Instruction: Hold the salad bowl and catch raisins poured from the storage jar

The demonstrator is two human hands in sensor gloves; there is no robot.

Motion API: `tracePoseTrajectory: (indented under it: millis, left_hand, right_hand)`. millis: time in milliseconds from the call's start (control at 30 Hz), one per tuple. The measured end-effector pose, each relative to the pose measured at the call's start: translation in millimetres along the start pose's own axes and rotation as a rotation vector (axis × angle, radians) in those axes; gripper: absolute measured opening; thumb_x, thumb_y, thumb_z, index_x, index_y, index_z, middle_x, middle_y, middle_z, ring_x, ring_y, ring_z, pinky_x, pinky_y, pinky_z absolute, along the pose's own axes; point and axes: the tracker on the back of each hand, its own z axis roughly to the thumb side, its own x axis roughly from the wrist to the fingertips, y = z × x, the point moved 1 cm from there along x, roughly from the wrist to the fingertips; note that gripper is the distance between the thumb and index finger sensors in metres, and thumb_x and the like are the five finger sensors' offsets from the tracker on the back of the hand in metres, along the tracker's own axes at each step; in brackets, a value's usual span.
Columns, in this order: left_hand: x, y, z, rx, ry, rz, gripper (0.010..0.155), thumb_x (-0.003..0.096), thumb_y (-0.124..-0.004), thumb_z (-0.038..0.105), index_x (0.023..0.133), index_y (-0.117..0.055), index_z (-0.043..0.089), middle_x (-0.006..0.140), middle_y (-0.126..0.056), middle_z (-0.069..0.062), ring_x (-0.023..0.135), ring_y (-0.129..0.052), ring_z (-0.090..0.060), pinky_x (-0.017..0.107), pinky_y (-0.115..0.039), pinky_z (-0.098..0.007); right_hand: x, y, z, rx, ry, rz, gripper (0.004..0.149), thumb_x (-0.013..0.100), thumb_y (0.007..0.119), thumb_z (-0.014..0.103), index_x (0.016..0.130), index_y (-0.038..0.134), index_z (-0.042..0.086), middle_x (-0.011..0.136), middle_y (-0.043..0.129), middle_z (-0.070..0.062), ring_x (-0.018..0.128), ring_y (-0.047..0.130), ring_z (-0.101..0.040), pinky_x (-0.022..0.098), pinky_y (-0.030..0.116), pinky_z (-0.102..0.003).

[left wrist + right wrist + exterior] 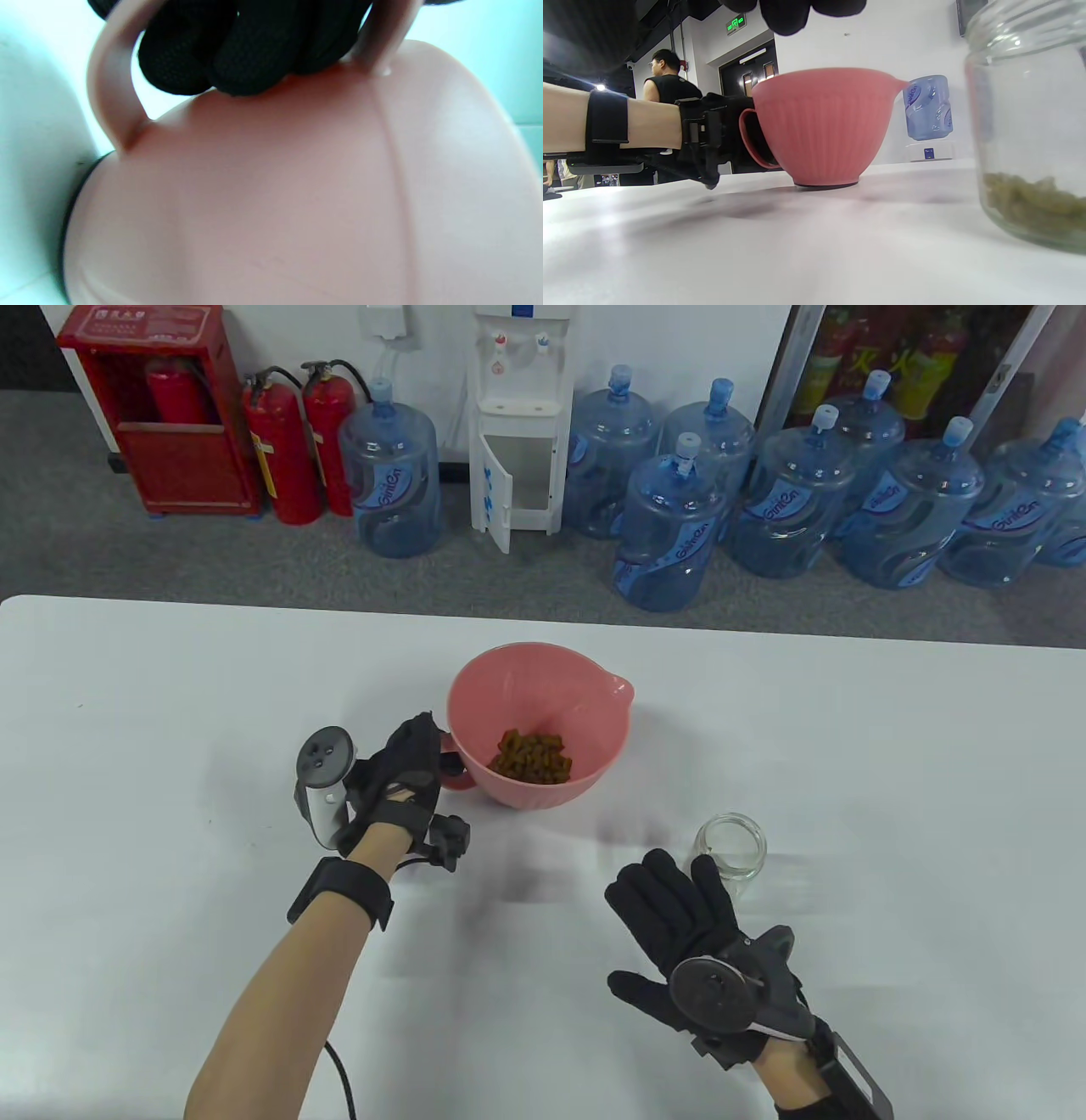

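Observation:
The pink salad bowl (543,691) stands on the white table with a heap of brown raisins (533,756) in its bottom. My left hand (424,768) grips the bowl's handle (111,84), with the fingers (237,51) curled through it against the bowl's wall (297,190). The glass storage jar (730,847) stands upright to the bowl's right. In the right wrist view a few raisins (1031,207) lie in the jar (1031,106). My right hand (670,895) lies open with fingers spread, just left of and below the jar, not holding it.
The white table's far edge (543,615) runs behind the bowl. Beyond it on the floor stand blue water bottles (679,534), a water dispenser (519,415) and red fire extinguishers (284,445). A person (666,80) stands in the background of the right wrist view.

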Motion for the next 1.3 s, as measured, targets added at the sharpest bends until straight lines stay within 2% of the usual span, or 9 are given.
tracePoseTrajectory:
  millis: [100, 333, 500, 633, 833, 967, 1133, 1300]
  left_hand:
    - [1, 4, -5, -0.012, 0.021, -0.028, 0.049, 0.0451, -0.054, 0.054, 0.068, -0.079, 0.019, 0.065, -0.086, -0.004, 0.08, -0.079, -0.044, 0.065, -0.055, -0.061]
    - [1, 9, -1, 0.084, 0.006, -0.094, 0.052, 0.0449, -0.054, 0.053, 0.078, -0.075, 0.019, 0.078, -0.081, -0.005, 0.088, -0.07, -0.048, 0.068, -0.048, -0.062]
    - [-6, 18, 13, 0.183, -0.021, -0.091, 0.059, 0.0449, -0.053, 0.054, 0.091, -0.063, 0.019, 0.093, -0.069, -0.007, 0.096, -0.058, -0.047, 0.071, -0.041, -0.061]
    - [-19, 30, 28, 0.249, -0.074, -0.044, 0.06, 0.045, -0.053, 0.054, 0.094, -0.06, 0.018, 0.095, -0.065, -0.007, 0.098, -0.055, -0.047, 0.072, -0.038, -0.06]
    - [-49, 45, 57, 0.464, -0.241, -0.06, 0.068, 0.0452, -0.054, 0.058, 0.101, -0.055, 0.019, 0.102, -0.059, -0.007, 0.101, -0.051, -0.047, 0.074, -0.036, -0.06]
    - [-76, 46, 76, 0.584, -0.34, -0.064, 0.069, 0.0455, -0.054, 0.058, 0.103, -0.054, 0.019, 0.106, -0.056, -0.008, 0.102, -0.048, -0.048, 0.074, -0.035, -0.061]
    - [-111, 33, 94, 0.771, -0.461, -0.111, 0.071, 0.0457, -0.055, 0.059, 0.104, -0.053, 0.02, 0.109, -0.052, -0.009, 0.105, -0.044, -0.049, 0.074, -0.032, -0.062]
    - [-147, 8, 95, 0.927, -0.548, -0.181, 0.073, 0.0457, -0.056, 0.061, 0.107, -0.051, 0.021, 0.112, -0.047, -0.01, 0.108, -0.038, -0.049, 0.074, -0.029, -0.062]
  right_hand:
    - [0, 1, -1, -0.001, 0.005, 0.006, 0.09, 0.032, 0.072, 0.07, 0.103, 0.026, 0.039, 0.113, 0.031, 0.007, 0.11, 0.03, -0.021, 0.079, 0.019, -0.055]
    - [1, 2, -1, 0.002, 0.009, 0.008, 0.09, 0.032, 0.072, 0.07, 0.103, 0.026, 0.039, 0.113, 0.032, 0.007, 0.11, 0.031, -0.021, 0.079, 0.019, -0.055]
    - [1, 2, 0, 0.004, 0.014, 0.008, 0.09, 0.032, 0.072, 0.07, 0.103, 0.026, 0.039, 0.113, 0.032, 0.008, 0.11, 0.031, -0.021, 0.079, 0.019, -0.055]
    - [1, 2, 0, 0.008, 0.018, 0.001, 0.09, 0.032, 0.072, 0.07, 0.103, 0.026, 0.039, 0.113, 0.032, 0.007, 0.11, 0.03, -0.021, 0.079, 0.019, -0.055]
    - [2, 3, 1, 0.012, 0.016, -0.001, 0.09, 0.032, 0.072, 0.07, 0.103, 0.026, 0.039, 0.113, 0.032, 0.008, 0.11, 0.03, -0.021, 0.079, 0.019, -0.055]
    - [2, 4, 4, 0.013, 0.009, -0.001, 0.09, 0.032, 0.072, 0.07, 0.103, 0.026, 0.039, 0.113, 0.032, 0.007, 0.11, 0.029, -0.021, 0.079, 0.019, -0.055]
    - [2, 6, 9, 0.013, -0.003, 0.001, 0.09, 0.032, 0.071, 0.07, 0.103, 0.026, 0.039, 0.113, 0.031, 0.007, 0.11, 0.029, -0.021, 0.079, 0.019, -0.056]
    - [2, 7, 13, 0.013, -0.014, 0.003, 0.09, 0.032, 0.071, 0.07, 0.103, 0.026, 0.039, 0.113, 0.031, 0.007, 0.11, 0.029, -0.022, 0.079, 0.019, -0.056]
